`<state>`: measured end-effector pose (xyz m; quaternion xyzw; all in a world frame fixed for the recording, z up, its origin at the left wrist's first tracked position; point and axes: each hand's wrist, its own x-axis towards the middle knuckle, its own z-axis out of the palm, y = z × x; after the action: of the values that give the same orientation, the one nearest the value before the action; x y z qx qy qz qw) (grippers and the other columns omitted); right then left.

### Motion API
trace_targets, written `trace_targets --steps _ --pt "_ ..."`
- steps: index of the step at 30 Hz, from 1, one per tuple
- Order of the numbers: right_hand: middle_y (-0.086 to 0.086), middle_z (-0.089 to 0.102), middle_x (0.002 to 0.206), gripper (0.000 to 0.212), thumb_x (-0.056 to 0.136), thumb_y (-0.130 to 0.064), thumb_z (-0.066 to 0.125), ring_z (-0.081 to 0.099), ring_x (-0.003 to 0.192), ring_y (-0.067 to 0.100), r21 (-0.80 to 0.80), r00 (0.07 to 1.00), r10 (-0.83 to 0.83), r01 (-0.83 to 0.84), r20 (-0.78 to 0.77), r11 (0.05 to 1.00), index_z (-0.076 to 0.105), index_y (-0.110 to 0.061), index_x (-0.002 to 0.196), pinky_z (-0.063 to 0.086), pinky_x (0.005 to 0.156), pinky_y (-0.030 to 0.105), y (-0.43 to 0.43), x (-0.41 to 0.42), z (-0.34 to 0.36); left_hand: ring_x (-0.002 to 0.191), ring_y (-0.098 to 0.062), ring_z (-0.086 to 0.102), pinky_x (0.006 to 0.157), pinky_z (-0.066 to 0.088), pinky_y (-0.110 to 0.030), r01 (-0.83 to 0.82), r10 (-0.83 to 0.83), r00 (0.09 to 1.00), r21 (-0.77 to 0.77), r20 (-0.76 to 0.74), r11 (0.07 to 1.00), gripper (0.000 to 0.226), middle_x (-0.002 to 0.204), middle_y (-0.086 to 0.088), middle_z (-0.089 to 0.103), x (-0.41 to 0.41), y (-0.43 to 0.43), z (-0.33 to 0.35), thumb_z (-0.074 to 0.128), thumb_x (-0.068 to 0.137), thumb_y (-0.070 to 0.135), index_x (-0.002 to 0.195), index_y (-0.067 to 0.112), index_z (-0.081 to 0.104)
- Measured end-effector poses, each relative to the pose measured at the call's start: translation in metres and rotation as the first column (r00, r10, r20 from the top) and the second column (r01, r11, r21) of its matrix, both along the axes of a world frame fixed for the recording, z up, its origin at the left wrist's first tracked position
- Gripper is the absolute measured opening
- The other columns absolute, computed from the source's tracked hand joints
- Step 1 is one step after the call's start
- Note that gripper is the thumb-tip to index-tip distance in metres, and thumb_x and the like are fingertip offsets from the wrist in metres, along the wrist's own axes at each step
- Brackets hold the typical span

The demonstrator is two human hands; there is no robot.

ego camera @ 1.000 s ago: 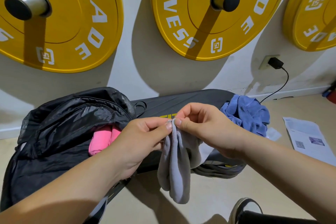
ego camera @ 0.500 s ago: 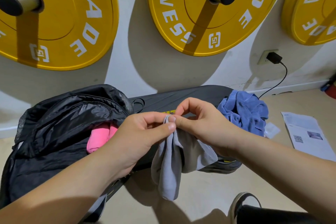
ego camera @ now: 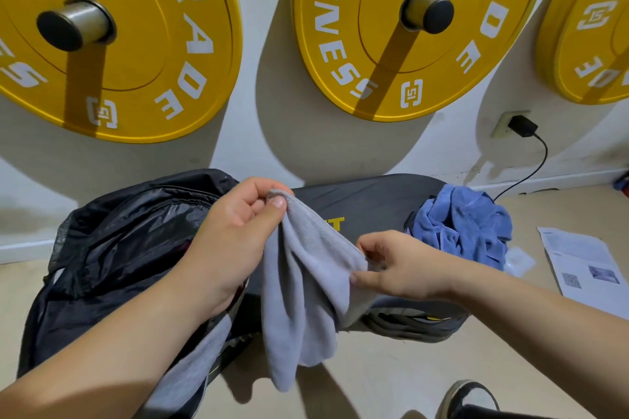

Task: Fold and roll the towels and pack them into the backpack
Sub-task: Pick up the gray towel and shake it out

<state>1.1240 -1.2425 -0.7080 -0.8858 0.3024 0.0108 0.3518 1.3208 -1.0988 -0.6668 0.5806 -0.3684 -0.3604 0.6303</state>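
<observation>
A grey towel [ego camera: 303,299] hangs in folds in front of me, over the front of a black bench pad [ego camera: 371,204]. My left hand [ego camera: 235,241] pinches its top corner. My right hand [ego camera: 405,269] pinches the same top edge lower and to the right, so that edge is stretched between the two hands. A black backpack [ego camera: 112,248] lies open on the left, mostly behind my left forearm. A crumpled blue towel [ego camera: 466,224] sits on the right end of the bench pad.
Three yellow weight plates [ego camera: 401,34] hang on pegs on the white wall behind. A charger and cable [ego camera: 524,129] are plugged in at the right. Papers [ego camera: 585,269] lie on the beige floor at right. A shoe [ego camera: 469,395] shows at the bottom edge.
My hands, pinched together on the towel's corner before, have moved apart: the left went up and left, the right slid down and right along the edge. The pink item in the backpack is now hidden.
</observation>
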Motion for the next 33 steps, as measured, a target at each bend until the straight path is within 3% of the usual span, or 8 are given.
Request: trace_targets --steps 5,9,13,17,20,24,27,33 --pt "-0.01 0.053 0.071 0.017 0.092 -0.026 0.062 0.048 0.067 0.01 -0.031 0.986 -0.089 0.086 -0.139 0.996 0.055 -0.024 0.077 0.04 0.06 0.017 -0.02 -0.019 -0.021 0.075 -0.019 0.06 0.071 0.046 -0.033 -0.114 0.114 0.993 0.013 -0.017 0.993 0.018 0.082 -0.011 0.065 0.013 0.0 -0.006 0.051 0.103 0.007 0.097 0.013 0.067" --pt "-0.006 0.06 0.076 0.012 0.097 -0.023 0.061 0.053 0.067 0.006 0.177 0.946 -0.325 0.318 0.011 0.931 0.066 -0.015 0.09 0.045 0.065 0.02 -0.035 -0.033 -0.022 0.074 -0.023 0.061 0.068 0.046 -0.034 -0.207 0.202 0.977 0.082 0.075 0.975 0.015 0.081 -0.013 0.068 0.025 -0.001 -0.017 0.053 0.103 0.013 0.1 0.014 0.067" --pt "0.007 0.066 0.087 0.018 0.101 -0.019 0.059 0.061 0.083 0.018 0.535 0.787 -0.579 0.403 0.212 0.743 0.066 -0.003 0.099 0.052 0.082 0.034 -0.041 -0.038 -0.006 0.074 -0.026 0.058 0.069 0.044 -0.039 -0.27 0.244 0.953 0.137 0.178 0.953 0.017 0.094 -0.025 0.069 0.037 -0.001 -0.028 0.055 0.102 0.019 0.096 0.025 0.069" --pt "0.008 0.076 0.086 0.021 0.1 -0.025 0.061 0.071 0.076 0.018 0.715 0.641 -0.685 0.293 0.345 0.634 0.072 -0.007 0.097 0.056 0.063 0.027 -0.038 -0.039 0.022 0.078 -0.028 0.063 0.073 0.048 -0.039 -0.302 0.259 0.939 0.18 0.228 0.936 0.016 0.097 -0.021 0.073 0.039 0.0 -0.032 0.055 0.101 0.021 0.096 0.026 0.07" --pt "0.007 0.07 0.077 0.028 0.098 -0.033 0.065 0.065 0.068 0.016 0.596 0.6 -0.678 0.379 0.425 0.708 0.069 -0.005 0.094 0.051 0.063 0.029 -0.041 -0.04 0.026 0.078 -0.025 0.065 0.07 0.05 -0.038 -0.322 0.273 0.927 0.175 0.257 0.93 0.016 0.095 -0.016 0.074 0.035 -0.001 -0.031 0.053 0.102 0.021 0.097 0.023 0.068" --pt "0.013 0.046 0.069 0.045 0.096 -0.041 0.063 0.045 0.066 0.015 0.237 0.683 -0.557 0.511 0.473 0.827 0.054 0.002 0.087 0.035 0.062 0.031 -0.047 -0.044 0.021 0.076 -0.026 0.065 0.071 0.051 -0.038 -0.271 0.181 0.908 0.199 0.379 0.942 0.017 0.086 -0.011 0.074 0.032 0.0 -0.03 0.051 0.102 0.02 0.097 0.026 0.066" --pt "0.008 0.047 0.072 0.039 0.1 -0.036 0.059 0.042 0.07 0.017 0.271 0.639 -0.571 0.511 0.515 0.816 0.058 0.002 0.092 0.036 0.065 0.035 -0.049 -0.043 0.016 0.067 -0.022 0.055 0.064 0.047 -0.041 -0.33 0.254 0.876 0.126 0.411 0.935 0.016 0.077 -0.004 0.067 0.035 -0.002 -0.03 0.051 0.102 0.024 0.098 0.032 0.064" --pt "-0.005 0.062 0.076 0.02 0.102 -0.033 0.056 0.051 0.073 0.01 0.303 0.579 -0.617 0.55 0.533 0.778 0.069 -0.021 0.095 0.042 0.069 0.032 -0.053 -0.043 0.01 0.073 -0.027 0.053 0.071 0.043 -0.04 -0.237 0.186 0.936 0.146 0.298 0.96 0.013 0.096 -0.024 0.07 0.034 -0.003 -0.034 0.057 0.099 0.027 0.102 0.031 0.069"
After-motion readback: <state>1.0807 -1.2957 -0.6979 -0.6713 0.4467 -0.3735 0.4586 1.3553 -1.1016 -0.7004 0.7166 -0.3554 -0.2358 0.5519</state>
